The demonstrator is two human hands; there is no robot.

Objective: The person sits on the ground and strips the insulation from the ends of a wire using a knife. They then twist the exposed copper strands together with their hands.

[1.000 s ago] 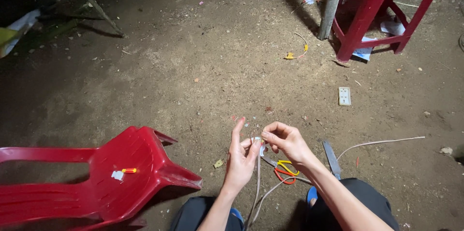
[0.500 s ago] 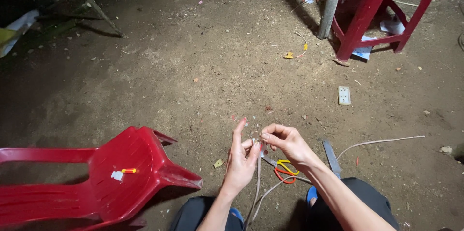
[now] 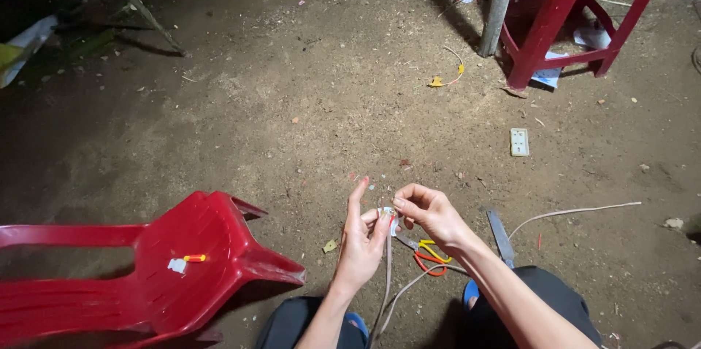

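Note:
My left hand (image 3: 363,239) and my right hand (image 3: 427,210) meet low in the middle of the view, over a dirt floor. Together they pinch a small white fitting (image 3: 388,216) at the end of a pale cable (image 3: 385,283) that hangs down between my knees. My left index finger points up. Just below my right hand lie pliers with red and yellow handles (image 3: 431,258) on the ground.
A tipped red plastic chair (image 3: 146,276) lies at the lower left with a small red-and-yellow item (image 3: 194,258) on it. A red stool (image 3: 577,13) and a post (image 3: 499,2) stand at the upper right. A white socket plate (image 3: 519,142), a knife (image 3: 501,236) and a white cable (image 3: 577,212) lie to the right.
Both hands stay at the same spot on the fitting; my fingers have shifted only slightly. Nothing else has moved.

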